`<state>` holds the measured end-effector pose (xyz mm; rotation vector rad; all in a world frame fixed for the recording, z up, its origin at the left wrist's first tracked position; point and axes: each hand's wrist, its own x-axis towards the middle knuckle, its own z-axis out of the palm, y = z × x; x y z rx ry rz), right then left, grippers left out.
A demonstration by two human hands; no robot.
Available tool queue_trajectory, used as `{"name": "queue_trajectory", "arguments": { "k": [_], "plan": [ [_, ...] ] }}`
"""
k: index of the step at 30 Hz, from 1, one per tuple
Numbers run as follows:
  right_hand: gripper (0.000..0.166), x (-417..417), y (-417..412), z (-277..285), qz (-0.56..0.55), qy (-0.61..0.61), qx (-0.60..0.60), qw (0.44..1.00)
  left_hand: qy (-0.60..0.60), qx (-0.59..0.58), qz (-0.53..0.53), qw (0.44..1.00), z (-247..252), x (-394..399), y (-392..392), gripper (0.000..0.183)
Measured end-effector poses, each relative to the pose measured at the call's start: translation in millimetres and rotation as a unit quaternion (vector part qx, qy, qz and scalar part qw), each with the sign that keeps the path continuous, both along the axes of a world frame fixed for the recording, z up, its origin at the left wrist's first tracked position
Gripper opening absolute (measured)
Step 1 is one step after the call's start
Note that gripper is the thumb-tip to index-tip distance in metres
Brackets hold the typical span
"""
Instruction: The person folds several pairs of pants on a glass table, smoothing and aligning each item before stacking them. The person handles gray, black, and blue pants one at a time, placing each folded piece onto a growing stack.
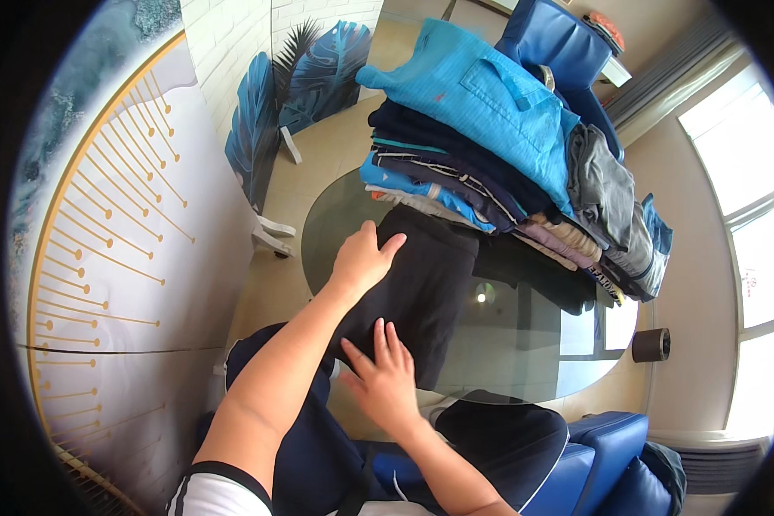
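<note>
A black cloth garment [429, 284] lies lengthwise on the round glass table [509, 364], its banded end towards the clothes pile. My left hand [363, 258] is at the garment's far left edge, thumb stretched out over the cloth. Its other fingers are partly hidden, so a grip on the cloth cannot be made out. Nearer to me, my right hand [387, 387] rests on the garment's lower left part with fingers spread, holding nothing. Beyond the garment rises a pile of folded clothes [451, 171], topped by a bright blue garment [484, 97] with a strap-like loop.
Grey folded clothes [600, 184] sit at the pile's right. A blue padded chair [555, 45] stands behind it, and a blue sofa [609, 445] is at the near right. A decorated panel [135, 258] borders the left side. A dark cylindrical bin [648, 346] stands beyond the table's right edge.
</note>
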<state>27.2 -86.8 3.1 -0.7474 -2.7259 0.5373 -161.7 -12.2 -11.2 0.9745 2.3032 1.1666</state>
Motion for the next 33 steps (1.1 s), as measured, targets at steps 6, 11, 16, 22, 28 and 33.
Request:
{"name": "queue_trajectory", "arguments": {
  "k": [6,11,16,22,28,33],
  "plan": [
    [0.047,-14,104,22,-0.192,0.156,0.068,0.967,0.072,0.076,0.082,0.991,-5,6,8,0.035],
    [0.052,-34,156,-36,-0.155,-0.017,0.109,0.982,0.319,-0.029,0.13,0.938,-36,4,5,0.036],
    [0.055,-38,155,-44,-0.181,-0.038,0.1,0.978,0.109,-0.164,0.049,0.979,-3,8,-7,0.05],
    [0.068,-4,140,-56,-0.255,0.255,-0.107,0.927,-0.054,-0.178,-0.06,0.981,9,-23,-21,0.079],
    [0.083,-1,143,-28,-0.368,0.293,-0.473,0.745,-0.302,-0.047,-0.024,0.952,-35,-32,-18,0.071],
    [0.064,35,170,-5,-0.231,0.269,-0.779,0.517,-0.516,0.026,-0.098,0.85,0,-3,-15,0.058]
  ]
}}
